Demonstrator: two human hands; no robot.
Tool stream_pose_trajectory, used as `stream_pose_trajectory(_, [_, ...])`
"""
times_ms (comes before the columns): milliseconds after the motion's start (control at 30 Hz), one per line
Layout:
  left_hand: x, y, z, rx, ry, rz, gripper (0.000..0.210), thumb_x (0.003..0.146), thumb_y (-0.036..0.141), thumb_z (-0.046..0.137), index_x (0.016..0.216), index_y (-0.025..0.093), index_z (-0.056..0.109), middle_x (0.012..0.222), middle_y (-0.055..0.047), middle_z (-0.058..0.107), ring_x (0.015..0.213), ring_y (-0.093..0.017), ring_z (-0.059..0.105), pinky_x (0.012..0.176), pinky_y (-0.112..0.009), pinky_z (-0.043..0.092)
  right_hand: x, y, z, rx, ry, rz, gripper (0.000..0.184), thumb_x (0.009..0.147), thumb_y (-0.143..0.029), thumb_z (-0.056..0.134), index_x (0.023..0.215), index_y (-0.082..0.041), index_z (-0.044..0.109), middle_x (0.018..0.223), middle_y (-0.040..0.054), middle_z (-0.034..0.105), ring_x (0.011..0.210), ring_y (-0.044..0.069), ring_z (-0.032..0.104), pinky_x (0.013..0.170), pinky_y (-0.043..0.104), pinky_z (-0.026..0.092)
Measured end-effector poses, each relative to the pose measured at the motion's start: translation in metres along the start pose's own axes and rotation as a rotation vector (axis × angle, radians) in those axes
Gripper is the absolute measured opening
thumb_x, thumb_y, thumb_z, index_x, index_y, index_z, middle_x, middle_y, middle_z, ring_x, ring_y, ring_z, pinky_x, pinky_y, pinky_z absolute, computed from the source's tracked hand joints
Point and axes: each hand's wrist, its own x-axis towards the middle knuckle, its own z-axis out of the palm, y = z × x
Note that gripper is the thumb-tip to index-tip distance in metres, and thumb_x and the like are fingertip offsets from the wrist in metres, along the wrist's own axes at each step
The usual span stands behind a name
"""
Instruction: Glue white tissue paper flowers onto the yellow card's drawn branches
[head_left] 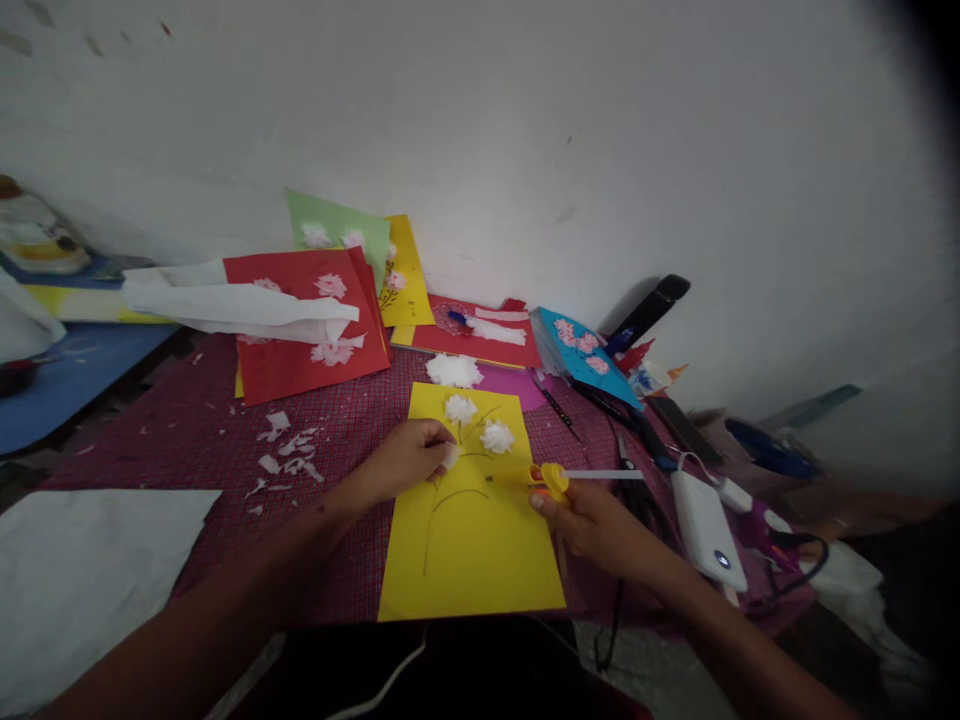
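A yellow sheet of paper (480, 560) lies in front of me with dark curved stem lines drawn on it. Two fluffy white paper flowers (496, 436) sit on its upper part. My left hand (411, 458) is over the sheet's left side, its fingertips pinching a small white paper piece (451, 456). In my right hand (592, 520) is a yellow hot glue gun (551, 480), with a white glue stick (600, 475) jutting out of its back. The gun's nozzle points left over the sheet, apart from my left fingers.
White paper scraps (289, 460) litter the purple checked cloth (345, 570) at left. Behind are a white paper pile (454, 370), red cards (300, 370) with flowers and a blue card (592, 350). Scissors (626, 455) and a white power bank (709, 530) lie at right.
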Motion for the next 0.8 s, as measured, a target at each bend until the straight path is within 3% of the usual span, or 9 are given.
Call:
stream_pose_trajectory(200, [0.0001, 0.0009, 0.0005, -0.007, -0.003, -0.015, 0.017, 0.077, 0.029, 0.056, 0.085, 0.016, 0.064, 0.068, -0.001, 0.063, 0.057, -0.012, 0.058, 0.052, -0.021, 0.044, 0.001, 0.0026, 0.0008, -0.063, 0.002, 0.019, 0.047, 0.094, -0.057, 0.043, 0.072, -0.017, 0.054, 0.065, 0.0005, 0.052, 0.058, 0.012, 0.043, 0.05, 0.022, 0.029])
stream_pose_trajectory(500, [0.0012, -0.0048, 0.0002, -0.013, -0.003, 0.018, 0.018, 0.079, 0.029, 0.054, 0.086, 0.016, 0.063, 0.068, -0.001, 0.063, 0.056, -0.012, 0.058, 0.051, -0.021, 0.044, 0.0044, 0.001, 0.0012, -0.086, 0.036, -0.019, 0.044, 0.094, -0.054, 0.043, 0.077, -0.017, 0.059, 0.068, 0.0019, 0.057, 0.06, 0.014, 0.047, 0.05, 0.023, 0.03])
stream_pose_trajectory(800, [0.0023, -0.006, 0.0004, -0.003, 0.002, 0.008, 0.018, 0.079, 0.029, 0.054, 0.088, 0.016, 0.064, 0.068, -0.001, 0.064, 0.056, -0.011, 0.058, 0.05, -0.02, 0.043, 0.0075, 0.004, 0.0, -0.101, 0.061, -0.03, 0.044, 0.094, -0.053, 0.045, 0.069, -0.018, 0.054, 0.06, -0.0004, 0.05, 0.055, 0.012, 0.041, 0.05, 0.024, 0.026])
